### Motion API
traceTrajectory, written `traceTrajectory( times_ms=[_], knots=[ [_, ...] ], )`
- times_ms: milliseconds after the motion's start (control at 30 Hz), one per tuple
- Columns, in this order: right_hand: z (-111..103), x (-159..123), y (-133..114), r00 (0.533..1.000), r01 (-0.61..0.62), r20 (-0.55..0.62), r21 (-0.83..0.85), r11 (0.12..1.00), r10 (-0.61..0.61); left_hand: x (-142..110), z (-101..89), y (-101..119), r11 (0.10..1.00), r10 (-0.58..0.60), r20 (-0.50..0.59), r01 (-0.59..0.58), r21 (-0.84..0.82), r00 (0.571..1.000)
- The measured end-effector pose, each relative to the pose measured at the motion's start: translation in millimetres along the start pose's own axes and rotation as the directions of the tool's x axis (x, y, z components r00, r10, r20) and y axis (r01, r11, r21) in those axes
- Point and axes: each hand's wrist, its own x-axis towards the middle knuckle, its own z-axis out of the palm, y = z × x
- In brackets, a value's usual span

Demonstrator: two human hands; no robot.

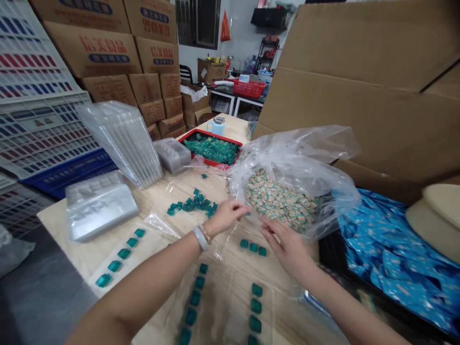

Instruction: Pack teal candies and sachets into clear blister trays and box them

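My left hand (228, 215), with a pale band on the wrist, is pinched closed over the table; a speck of green shows at its fingertips. Facing it, my right hand (285, 242) has thumb and fingers drawn together. Something pale and see-through seems to lie between the two, too blurred to name. Below them is a short row of three green squares (253, 247). Longer rows of green squares run nearer me, a middle row (195, 298), a right row (256, 305) and a left row (124, 253). A loose pile of green pieces (194, 203) lies beyond my left wrist.
A clear bag (309, 158) opens around many small striped packets (276, 199). Behind are a red-rimmed tray (215, 164) of green pieces and a blue mug (217, 125). Clear plastic trays (104, 206) stand left; blue wrappers (402, 254) fill the right. A cardboard sheet (362, 81) rises behind.
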Motion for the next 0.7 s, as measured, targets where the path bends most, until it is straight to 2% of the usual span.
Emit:
traceTrajectory(
  times_ms=[33, 67, 133, 200, 267, 333, 467, 567, 633, 700],
  knots=[
    [0, 2, -5, 0.999, 0.032, -0.034, 0.058, 0.998, -0.030, -11, 6.9, 7, 0.969, -0.040, 0.053, 0.052, -0.241, 0.998],
    [0, 3, -9, 0.997, 0.054, -0.055, 0.099, 0.994, -0.049, -22, 13.2, 13, 0.893, -0.081, 0.108, 0.121, -0.434, 0.991],
    [2, 3, -15, 0.996, 0.067, -0.070, 0.147, 0.987, -0.058, -41, 22.7, 21, 0.744, -0.139, 0.196, 0.233, -0.626, 0.971],
    [2, 0, -16, 0.997, 0.070, -0.044, 0.171, 0.983, -0.064, -54, 27.9, 25, 0.689, -0.133, 0.247, 0.268, -0.673, 0.960],
    [-3, -4, -16, 0.997, 0.072, 0.005, 0.172, 0.983, -0.074, -58, 31.5, 29, 0.712, -0.089, 0.257, 0.242, -0.659, 0.962],
    [-13, -6, -14, 0.996, 0.043, 0.067, 0.149, 0.988, -0.053, -54, 36.4, 32, 0.756, -0.053, 0.216, 0.180, -0.629, 0.975],
    [-32, -10, -9, 0.987, -0.049, 0.159, 0.062, 0.997, 0.039, -44, 50.8, 34, 0.891, 0.075, 0.130, -0.008, -0.454, 0.989],
    [-32, -16, 5, 0.976, -0.057, 0.206, -0.039, 0.998, 0.064, -43, 59.7, 26, 0.975, 0.205, 0.076, -0.197, -0.101, 0.976],
    [-21, -22, 19, 0.966, -0.081, 0.236, -0.102, 0.991, 0.104, -44, 65.5, 17, 0.940, 0.264, 0.094, -0.277, 0.197, 0.960],
    [-5, -26, 34, 0.943, -0.101, 0.302, -0.143, 0.985, 0.140, -44, 73.1, 7, 0.853, 0.267, 0.161, -0.311, 0.419, 0.950]
  ],
)
